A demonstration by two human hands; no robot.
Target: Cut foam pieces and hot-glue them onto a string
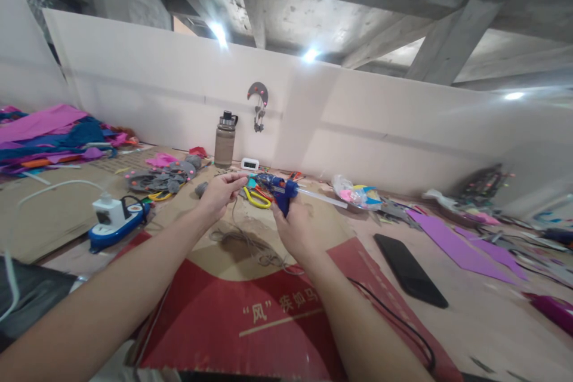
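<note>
My right hand point(293, 224) grips a blue hot glue gun point(283, 191) by its handle, with a clear glue stick point(322, 197) jutting out of its back. The nozzle points left, close to the fingertips of my left hand point(221, 194). Those fingers are pinched together, and a thin grey string point(257, 248) runs down from them into a loose tangle on the cardboard point(277, 322). Anything else small in the pinch is too little to make out. Beyond the hands lies a yellow-handled tool point(256, 198), partly covered by the glue gun.
A water bottle point(224, 140) and a small white clock point(249, 164) stand by the partition. Grey felt pieces point(165, 178) and a blue power strip point(119, 227) lie left. On the right are a black phone point(410, 270) and purple sheets point(456, 245). A moon ornament point(258, 98) hangs behind.
</note>
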